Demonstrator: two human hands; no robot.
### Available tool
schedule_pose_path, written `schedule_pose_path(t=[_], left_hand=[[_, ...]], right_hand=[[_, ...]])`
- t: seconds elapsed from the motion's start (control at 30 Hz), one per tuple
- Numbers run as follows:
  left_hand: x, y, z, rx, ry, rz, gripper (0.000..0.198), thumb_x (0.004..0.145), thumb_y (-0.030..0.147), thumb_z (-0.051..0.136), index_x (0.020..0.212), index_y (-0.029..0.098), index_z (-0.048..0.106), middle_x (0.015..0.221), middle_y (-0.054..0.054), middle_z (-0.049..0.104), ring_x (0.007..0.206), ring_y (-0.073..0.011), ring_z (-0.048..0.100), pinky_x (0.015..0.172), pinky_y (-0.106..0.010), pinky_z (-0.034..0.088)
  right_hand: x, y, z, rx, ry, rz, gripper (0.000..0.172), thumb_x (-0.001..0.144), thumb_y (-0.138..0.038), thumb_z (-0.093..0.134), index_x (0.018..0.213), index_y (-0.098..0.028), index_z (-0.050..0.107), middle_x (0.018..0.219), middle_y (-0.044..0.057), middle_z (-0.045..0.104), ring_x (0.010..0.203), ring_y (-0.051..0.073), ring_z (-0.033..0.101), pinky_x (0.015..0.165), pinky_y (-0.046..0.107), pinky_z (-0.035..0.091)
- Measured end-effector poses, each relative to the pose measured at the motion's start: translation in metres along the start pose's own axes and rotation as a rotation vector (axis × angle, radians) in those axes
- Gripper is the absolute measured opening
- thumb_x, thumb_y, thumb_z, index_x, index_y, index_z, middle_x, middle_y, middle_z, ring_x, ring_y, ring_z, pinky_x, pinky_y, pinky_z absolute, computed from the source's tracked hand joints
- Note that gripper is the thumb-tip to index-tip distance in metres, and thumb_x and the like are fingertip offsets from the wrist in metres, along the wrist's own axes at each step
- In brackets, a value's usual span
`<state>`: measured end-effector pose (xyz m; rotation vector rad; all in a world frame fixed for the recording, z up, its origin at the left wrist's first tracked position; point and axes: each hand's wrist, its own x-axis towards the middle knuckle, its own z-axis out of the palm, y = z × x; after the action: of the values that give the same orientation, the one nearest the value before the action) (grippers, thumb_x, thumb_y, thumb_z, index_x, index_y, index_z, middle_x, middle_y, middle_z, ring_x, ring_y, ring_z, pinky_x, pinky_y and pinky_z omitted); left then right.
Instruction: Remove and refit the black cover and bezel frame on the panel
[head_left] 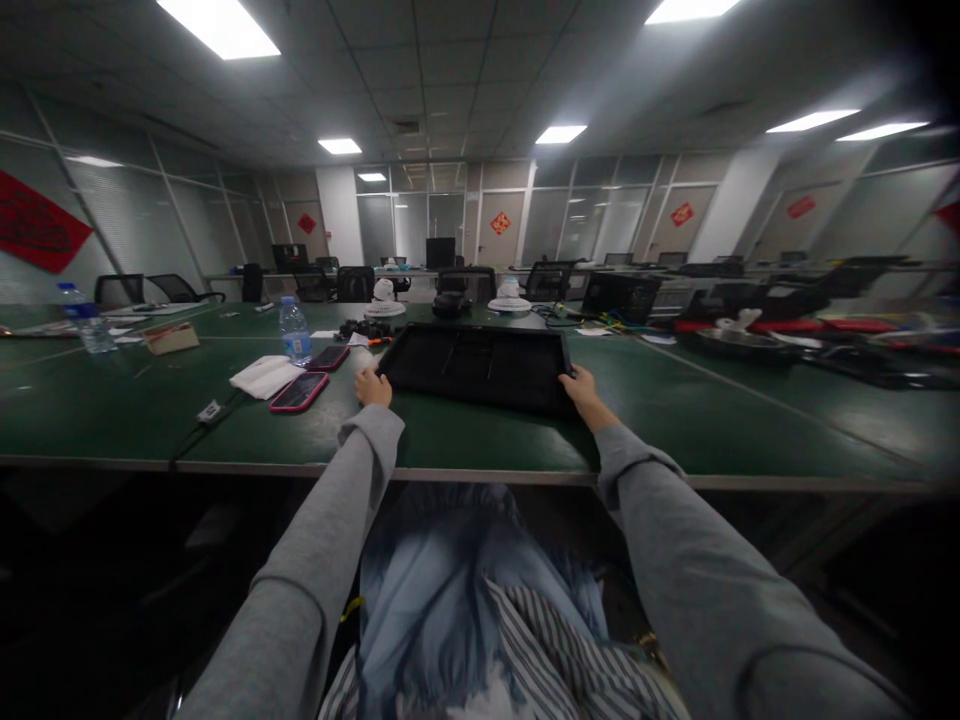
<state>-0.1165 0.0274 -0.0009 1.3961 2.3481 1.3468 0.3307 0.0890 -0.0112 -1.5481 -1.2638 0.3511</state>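
A wide, flat black panel with raised edges (517, 362), like a shallow tray, lies over the green table in front of me; its exact kind does not show. My left hand (373, 386) grips its left end, the fingers closed at the corner. On the right end, my right hand (582, 388) is closed with the thumb on top and the other fingers partly hidden. Thin lines mark the panel's middle. Left of my left hand are a phone in a pink case (299, 391), a second phone (328, 358) and white folded tissues (264, 376).
A water bottle (295, 332) stands behind the phones, another bottle (88, 318) farther left. Beyond the panel are white round fan-like items (509, 297) and dark cables. A black computer case (621, 294) and blurred clutter sit to the right. The table's front edge (495, 477) runs before me.
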Motion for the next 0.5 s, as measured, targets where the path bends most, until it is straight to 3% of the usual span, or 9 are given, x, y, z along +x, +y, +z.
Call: schedule_pose_path(t=[0.13,0.27,0.4,0.5], left_hand=[[-0.001,0.001,-0.005,-0.001,-0.026,-0.009,0.036,0.096,0.024,0.048,0.131,0.021,0.052,0.146,-0.015,0.041,0.138,-0.0282,0.041,0.108,-0.044,0.04],[0.0,0.001,-0.007,-0.002,-0.045,-0.016,0.035,0.096,0.024,0.048,0.131,0.021,0.052,0.147,-0.015,0.041,0.138,-0.0285,0.041,0.107,-0.045,0.04],[0.001,-0.001,-0.007,0.004,-0.053,-0.013,0.034,0.096,0.024,0.048,0.129,0.022,0.054,0.146,-0.014,0.042,0.137,-0.0285,0.041,0.107,-0.045,0.041],[0.002,-0.005,-0.005,0.0,-0.053,-0.007,0.034,0.096,0.024,0.048,0.129,0.022,0.055,0.145,-0.014,0.043,0.137,-0.0278,0.041,0.107,-0.044,0.041]], right_hand=[[-0.002,-0.001,-0.015,0.01,0.053,0.042,0.053,0.072,-0.019,0.054,0.122,-0.007,0.065,0.101,0.012,0.07,0.093,0.023,0.066,0.088,0.035,0.053],[0.0,0.008,-0.04,-0.074,0.224,0.159,0.048,0.077,-0.018,0.055,0.123,-0.008,0.064,0.111,0.016,0.068,0.103,0.026,0.063,0.097,0.037,0.048],[0.001,0.019,-0.066,-0.095,0.41,0.3,0.058,0.085,-0.014,0.047,0.141,0.001,0.046,0.133,0.029,0.055,0.125,0.031,0.052,0.109,0.04,0.037],[-0.001,0.025,-0.086,-0.107,0.528,0.418,0.064,0.087,-0.009,0.035,0.148,0.006,0.029,0.136,0.037,0.046,0.134,0.036,0.045,0.11,0.048,0.033]])
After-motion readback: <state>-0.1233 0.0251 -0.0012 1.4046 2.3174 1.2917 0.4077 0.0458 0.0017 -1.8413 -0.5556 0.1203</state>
